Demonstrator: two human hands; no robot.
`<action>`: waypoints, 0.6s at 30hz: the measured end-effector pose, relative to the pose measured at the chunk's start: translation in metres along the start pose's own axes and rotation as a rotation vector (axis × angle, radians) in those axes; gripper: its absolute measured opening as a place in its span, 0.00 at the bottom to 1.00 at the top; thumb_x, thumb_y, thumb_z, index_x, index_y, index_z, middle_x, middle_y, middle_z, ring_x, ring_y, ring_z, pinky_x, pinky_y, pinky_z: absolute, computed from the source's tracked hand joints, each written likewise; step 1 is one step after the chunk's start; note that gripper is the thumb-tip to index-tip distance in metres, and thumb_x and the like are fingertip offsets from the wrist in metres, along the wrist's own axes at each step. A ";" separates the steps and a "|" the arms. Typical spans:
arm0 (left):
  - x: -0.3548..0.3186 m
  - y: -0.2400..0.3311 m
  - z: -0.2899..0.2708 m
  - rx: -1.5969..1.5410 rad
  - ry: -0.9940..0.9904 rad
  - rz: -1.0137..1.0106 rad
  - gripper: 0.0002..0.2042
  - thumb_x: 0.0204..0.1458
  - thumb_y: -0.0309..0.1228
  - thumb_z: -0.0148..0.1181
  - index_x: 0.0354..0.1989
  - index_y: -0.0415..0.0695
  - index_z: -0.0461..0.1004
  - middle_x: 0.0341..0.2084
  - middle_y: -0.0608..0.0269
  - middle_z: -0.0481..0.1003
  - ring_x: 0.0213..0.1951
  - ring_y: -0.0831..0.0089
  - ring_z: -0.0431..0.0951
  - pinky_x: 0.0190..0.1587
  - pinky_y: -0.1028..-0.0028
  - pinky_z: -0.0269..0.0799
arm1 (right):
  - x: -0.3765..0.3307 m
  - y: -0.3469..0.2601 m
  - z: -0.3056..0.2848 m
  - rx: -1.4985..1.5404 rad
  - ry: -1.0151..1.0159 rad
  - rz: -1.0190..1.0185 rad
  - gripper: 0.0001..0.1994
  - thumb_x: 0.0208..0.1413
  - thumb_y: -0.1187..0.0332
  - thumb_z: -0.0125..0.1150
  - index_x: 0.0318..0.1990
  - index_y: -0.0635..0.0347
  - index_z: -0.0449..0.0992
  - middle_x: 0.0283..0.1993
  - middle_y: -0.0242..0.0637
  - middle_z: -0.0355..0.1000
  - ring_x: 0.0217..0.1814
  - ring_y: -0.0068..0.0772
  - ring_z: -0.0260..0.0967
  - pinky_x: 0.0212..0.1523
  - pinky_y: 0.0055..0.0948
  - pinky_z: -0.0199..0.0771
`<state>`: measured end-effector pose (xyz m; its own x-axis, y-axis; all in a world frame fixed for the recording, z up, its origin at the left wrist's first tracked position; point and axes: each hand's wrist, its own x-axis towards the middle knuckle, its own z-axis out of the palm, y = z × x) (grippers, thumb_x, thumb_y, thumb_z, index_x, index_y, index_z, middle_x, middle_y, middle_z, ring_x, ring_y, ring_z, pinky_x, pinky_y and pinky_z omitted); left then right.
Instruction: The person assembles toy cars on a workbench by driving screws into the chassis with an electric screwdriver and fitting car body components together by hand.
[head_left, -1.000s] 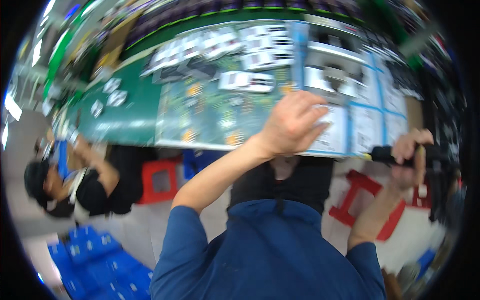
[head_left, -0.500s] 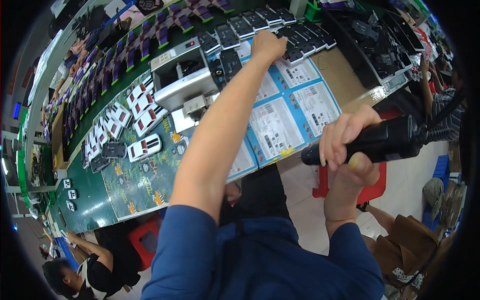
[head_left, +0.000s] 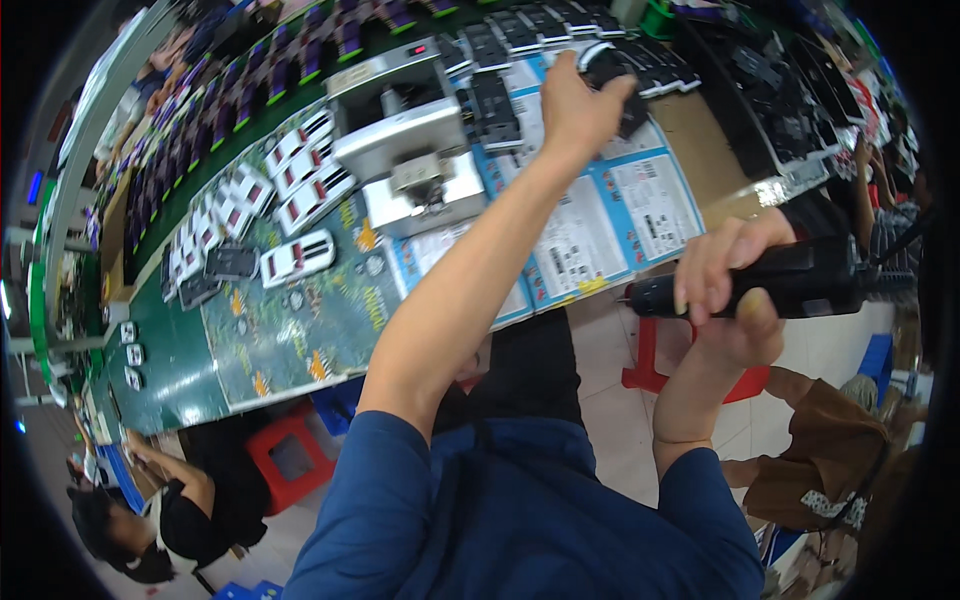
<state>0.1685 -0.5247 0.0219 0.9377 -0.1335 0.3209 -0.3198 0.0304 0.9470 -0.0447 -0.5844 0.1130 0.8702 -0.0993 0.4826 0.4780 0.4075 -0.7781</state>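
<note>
My left hand (head_left: 580, 115) reaches to the far side of the bench. Its thumb and fingers grip a toy car (head_left: 604, 68) with a black underside and a white edge; the palm hides part of it. Beside it stand rows of similar black-bottomed toy cars (head_left: 520, 32). My right hand (head_left: 728, 275) is wrapped round a black electric screwdriver (head_left: 800, 275), held level off the bench's front edge with its tip to the left. Left of my left hand, a single black car base (head_left: 494, 108) lies on the printed sheets (head_left: 575, 245).
A metal screw feeder (head_left: 400, 130) with a red display stands mid-bench. White toy cars (head_left: 298, 257) cluster to its left. Purple and black parts (head_left: 290, 70) line the back. A black bin (head_left: 770, 90) of black parts is at the right. Red stools (head_left: 290, 455) and other people are nearby.
My left hand has moved slightly nearer and right, and now shows a toy car lifted from the row. The screwdriver stays in my right hand. The whole view has shifted a little.
</note>
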 end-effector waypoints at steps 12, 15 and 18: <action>-0.210 0.065 -0.239 -0.656 0.265 -0.596 0.14 0.63 0.39 0.51 0.45 0.39 0.67 0.33 0.53 0.77 0.30 0.66 0.82 0.32 0.65 0.82 | 0.063 0.068 0.103 -0.076 -0.048 -0.317 0.09 0.62 0.66 0.49 0.42 0.63 0.68 0.25 0.32 0.62 0.22 0.25 0.62 0.29 0.31 0.67; -0.224 0.045 -0.250 -0.612 0.251 -0.615 0.14 0.62 0.37 0.54 0.45 0.39 0.66 0.34 0.51 0.77 0.29 0.65 0.82 0.32 0.64 0.83 | 0.083 0.102 0.128 -0.206 0.017 -0.333 0.04 0.58 0.74 0.57 0.39 0.65 0.71 0.23 0.35 0.66 0.20 0.27 0.66 0.27 0.32 0.71; -0.224 0.046 -0.255 -0.631 0.188 -0.579 0.13 0.61 0.35 0.56 0.46 0.39 0.66 0.34 0.51 0.77 0.30 0.66 0.82 0.33 0.65 0.83 | 0.089 0.127 0.138 -0.225 0.088 -0.384 0.05 0.51 0.77 0.67 0.31 0.64 0.75 0.18 0.31 0.71 0.17 0.20 0.69 0.18 0.17 0.66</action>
<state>-0.0216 -0.2408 -0.0032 0.9541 -0.1336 -0.2680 0.2959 0.5580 0.7753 0.0771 -0.4166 0.1128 0.6271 -0.2854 0.7248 0.7736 0.1193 -0.6223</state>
